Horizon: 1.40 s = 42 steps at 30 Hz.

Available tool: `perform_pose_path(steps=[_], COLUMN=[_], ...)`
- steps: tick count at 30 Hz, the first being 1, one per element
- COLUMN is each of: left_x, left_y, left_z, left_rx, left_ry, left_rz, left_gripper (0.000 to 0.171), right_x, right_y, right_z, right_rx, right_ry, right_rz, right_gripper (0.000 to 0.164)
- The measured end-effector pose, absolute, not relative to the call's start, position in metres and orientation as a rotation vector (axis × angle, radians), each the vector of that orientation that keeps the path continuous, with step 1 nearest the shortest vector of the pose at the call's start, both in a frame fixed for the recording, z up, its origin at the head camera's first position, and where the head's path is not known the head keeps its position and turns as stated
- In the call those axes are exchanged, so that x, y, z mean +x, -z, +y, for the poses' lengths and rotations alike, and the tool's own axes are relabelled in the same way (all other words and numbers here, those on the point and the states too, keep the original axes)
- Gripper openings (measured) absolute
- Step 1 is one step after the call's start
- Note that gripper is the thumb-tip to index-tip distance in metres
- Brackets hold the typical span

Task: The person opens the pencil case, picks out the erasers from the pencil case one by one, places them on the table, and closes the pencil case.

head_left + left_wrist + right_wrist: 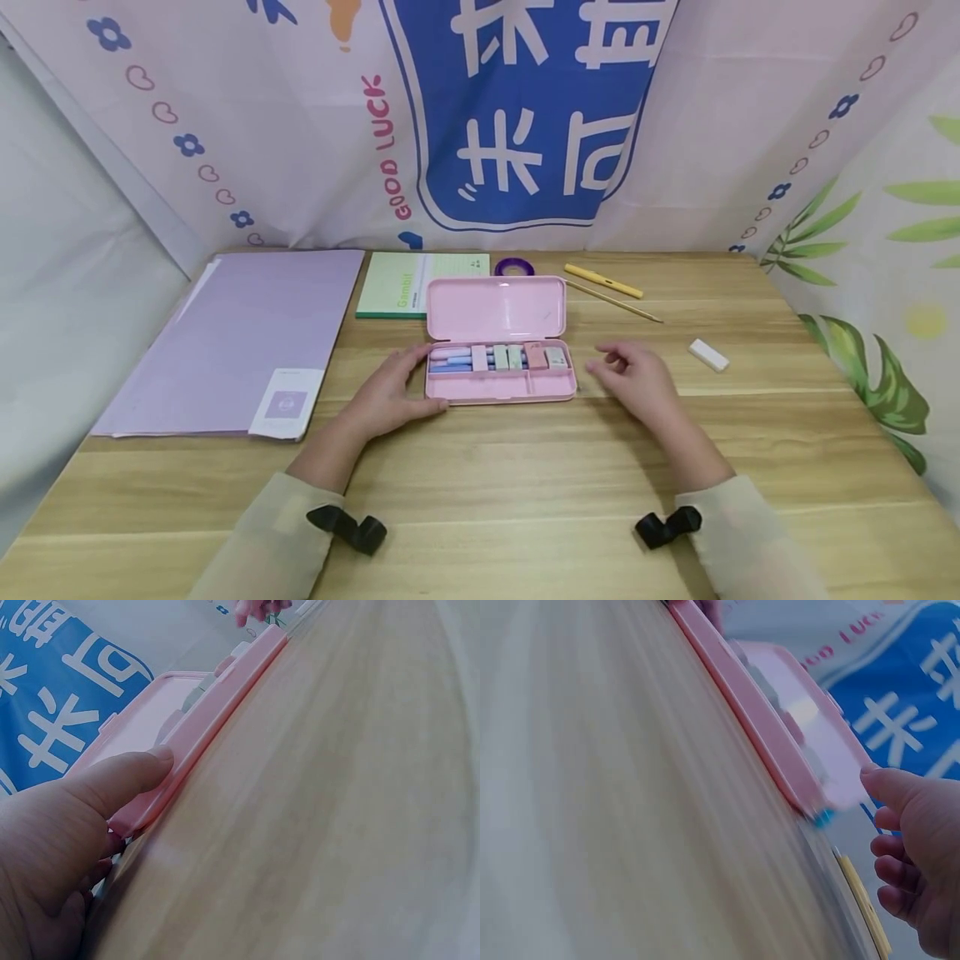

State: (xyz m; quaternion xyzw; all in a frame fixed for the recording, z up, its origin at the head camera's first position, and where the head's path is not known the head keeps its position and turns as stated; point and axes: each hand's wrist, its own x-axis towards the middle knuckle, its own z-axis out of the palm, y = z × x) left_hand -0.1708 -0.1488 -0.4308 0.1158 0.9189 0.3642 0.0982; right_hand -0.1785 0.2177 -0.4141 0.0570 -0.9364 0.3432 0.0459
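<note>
A pink pencil case stands with its lid raised at the back. Light-blue and pink pens and several small erasers, among them a pink one, fill its rear compartment; the front compartments look bare. My left hand holds the case's left end, thumb on the front corner and fingers round the back. Off the right end hovers my right hand, fingers loosely curled, nothing visible in them. A small blurred teal spot shows by the case's corner in the right wrist view.
A purple folder lies at left. Behind the case are a green notebook and a purple tape roll. To the right lie a yellow pen, a thin gold pencil and a white eraser. A printed curtain hangs behind.
</note>
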Motion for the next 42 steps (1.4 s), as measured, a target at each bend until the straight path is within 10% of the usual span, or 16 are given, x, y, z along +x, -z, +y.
perform_pose_path(steps=[42], left_x=[-0.170], left_y=[0.430], left_z=[-0.148], left_rx=[0.354], left_ry=[-1.076], left_rz=[2.716], left_gripper=[0.097], right_x=[-0.178], right_y=[0.407], right_z=[0.208], right_rx=[0.168], right_ry=[-1.107], right_rz=[-2.806], right_gripper=[0.036])
